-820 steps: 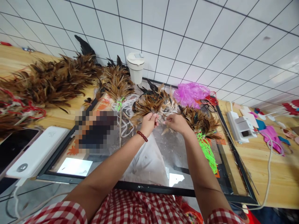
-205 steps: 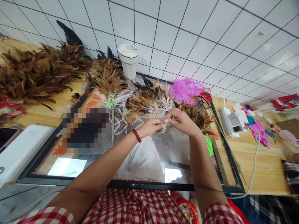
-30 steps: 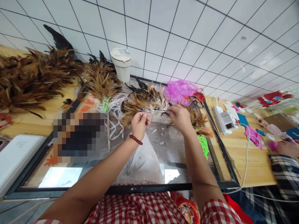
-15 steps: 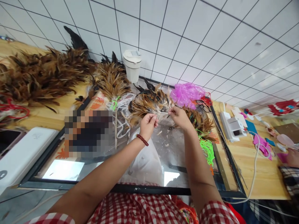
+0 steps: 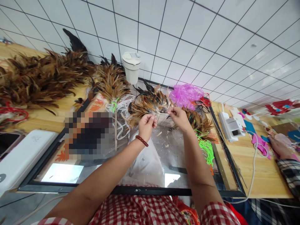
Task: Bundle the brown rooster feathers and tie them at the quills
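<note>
My left hand (image 5: 146, 125), with a dark red bead bracelet at the wrist, is closed in a pinch on the stems of a small bunch of brown feathers (image 5: 146, 104). My right hand (image 5: 179, 117) is also pinched shut, on a thin feather at the edge of the same bunch. Both hands hover over a glass sheet in a black frame (image 5: 122, 189). More brown feathers (image 5: 199, 122) lie right of my right hand, with neon green cord (image 5: 206, 150) beside them.
A big heap of brown feathers (image 5: 39, 78) covers the wooden table at left. A white lidded cup (image 5: 131, 67) stands by the tiled wall, near pink plastic (image 5: 186, 95). A white power bank (image 5: 22, 156) lies at left, a white power strip (image 5: 229, 125) at right. Another person's hand (image 5: 277, 147) works at far right.
My hands stay pinched on the feathers and have drawn slightly closer together. The other person's hand at far right has reached further onto the table.
</note>
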The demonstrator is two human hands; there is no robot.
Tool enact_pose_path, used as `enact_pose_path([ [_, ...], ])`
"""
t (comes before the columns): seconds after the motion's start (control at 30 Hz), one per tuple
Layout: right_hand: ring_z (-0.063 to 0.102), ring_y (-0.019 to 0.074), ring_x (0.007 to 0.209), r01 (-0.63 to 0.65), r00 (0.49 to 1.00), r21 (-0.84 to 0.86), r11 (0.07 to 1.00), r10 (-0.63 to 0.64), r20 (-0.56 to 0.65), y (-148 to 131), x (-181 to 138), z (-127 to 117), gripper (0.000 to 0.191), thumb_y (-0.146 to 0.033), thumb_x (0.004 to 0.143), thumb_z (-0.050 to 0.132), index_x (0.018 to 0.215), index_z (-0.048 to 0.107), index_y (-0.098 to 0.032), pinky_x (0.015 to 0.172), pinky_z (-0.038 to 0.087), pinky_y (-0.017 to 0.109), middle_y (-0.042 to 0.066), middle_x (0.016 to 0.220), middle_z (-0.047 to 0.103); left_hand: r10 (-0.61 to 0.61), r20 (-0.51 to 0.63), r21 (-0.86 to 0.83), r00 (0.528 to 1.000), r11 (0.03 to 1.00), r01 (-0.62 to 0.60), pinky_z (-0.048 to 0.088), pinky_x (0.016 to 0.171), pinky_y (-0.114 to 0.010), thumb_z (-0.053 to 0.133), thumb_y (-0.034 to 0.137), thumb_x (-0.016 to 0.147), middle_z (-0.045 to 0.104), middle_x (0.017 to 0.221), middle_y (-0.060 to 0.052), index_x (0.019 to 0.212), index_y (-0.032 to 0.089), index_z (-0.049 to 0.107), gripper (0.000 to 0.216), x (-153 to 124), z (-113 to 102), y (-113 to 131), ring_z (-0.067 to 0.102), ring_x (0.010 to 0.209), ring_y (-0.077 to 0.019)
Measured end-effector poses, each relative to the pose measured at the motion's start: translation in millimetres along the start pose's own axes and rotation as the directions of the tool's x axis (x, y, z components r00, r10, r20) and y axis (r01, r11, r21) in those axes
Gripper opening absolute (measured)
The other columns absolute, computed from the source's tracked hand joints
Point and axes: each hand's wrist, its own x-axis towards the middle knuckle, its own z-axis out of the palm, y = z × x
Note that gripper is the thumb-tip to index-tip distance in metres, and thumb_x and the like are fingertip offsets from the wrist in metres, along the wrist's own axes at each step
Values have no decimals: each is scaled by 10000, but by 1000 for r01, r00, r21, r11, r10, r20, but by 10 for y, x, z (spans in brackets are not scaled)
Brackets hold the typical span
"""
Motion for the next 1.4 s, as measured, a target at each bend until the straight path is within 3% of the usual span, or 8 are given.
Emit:
enact_pose_path([
  [0.13, 572, 136, 757, 284, 850, -26, 959, -239, 470, -130, -156, -42, 151, -168, 761, 580, 849, 702, -180, 723, 404, 234, 25, 814, 650, 22, -25, -35, 999, 999, -23, 344, 412, -178, 678, 349, 726, 576, 588, 34, 768, 158, 565, 226, 6, -4, 6, 475, 427, -47],
  [0.23, 566, 143, 764, 376, 805, -193, 906, -217, 552, -204, -285, 45, 165, -148, 757, 574, 835, 713, -192, 698, 373, 235, 44, 831, 651, 12, -23, -50, 1000, 999, -14, 340, 414, -181, 683, 344, 718, 571, 583, 34, 772, 157, 570, 225, 5, 1, 12, 471, 430, -49],
  [0.4, 543, 139, 691, 338, 847, -302, 891, -148, 511, -209, -395, 122, 130, -148, 732, 543, 747, 672, -155, 624, 353, 234, 66, 804, 645, 4, -18, -48, 1000, 999, -5, 337, 419, -179, 683, 332, 727, 569, 575, 32, 744, 160, 563, 211, 5, 7, 14, 472, 433, -49],
  [0.63, 508, 102, 586, -27, 979, 53, 998, 16, 204, -65, -228, 116, 157, -210, 752, 501, 763, 642, -142, 579, 388, 204, 7, 687, 610, 7, -16, -60, 1000, 998, -8, 342, 418, -182, 683, 324, 722, 576, 573, 32, 757, 158, 566, 206, 14, 8, -2, 476, 428, -53],
  [0.9, 602, 191, 825, 4, 992, -447, 895, 52, 112, -63, -143, 215, 210, -202, 772, 520, 911, 675, -174, 713, 417, 269, 94, 912, 669, -19, -18, -46, 1000, 999, 18, 344, 417, -176, 684, 345, 724, 569, 573, 35, 763, 158, 564, 226, 5, 8, 15, 479, 431, -49],
  [1.03, 539, 128, 635, -102, 986, -3, 995, 102, 131, -52, -146, 169, 125, -269, 767, 546, 749, 626, -174, 617, 402, 236, 25, 713, 630, -23, -16, -36, 1000, 999, 22, 352, 416, -177, 673, 315, 735, 576, 574, 34, 764, 157, 569, 191, 8, 8, 2, 483, 431, -51],
  [1.17, 470, 78, 525, -278, 960, 587, 760, 195, 201, -102, -154, 155, 238, -403, 719, 630, 753, 594, -171, 511, 360, 202, -19, 648, 582, -48, 25, 32, 999, 998, 47, 382, 423, -185, 660, 299, 744, 633, 654, 3, 770, 148, 596, 165, 5, 14, -12, 510, 440, -56],
  [1.4, 456, 78, 538, -218, 975, 677, 702, 187, 121, -210, -170, 312, 243, -400, 683, 682, 725, 607, -172, 554, 391, 214, -33, 596, 548, -118, 170, 165, 978, 982, 90, 424, 446, -197, 691, 235, 703, 683, 701, -28, 822, 137, 683, 154, -12, 18, -5, 557, 469, -78],
])
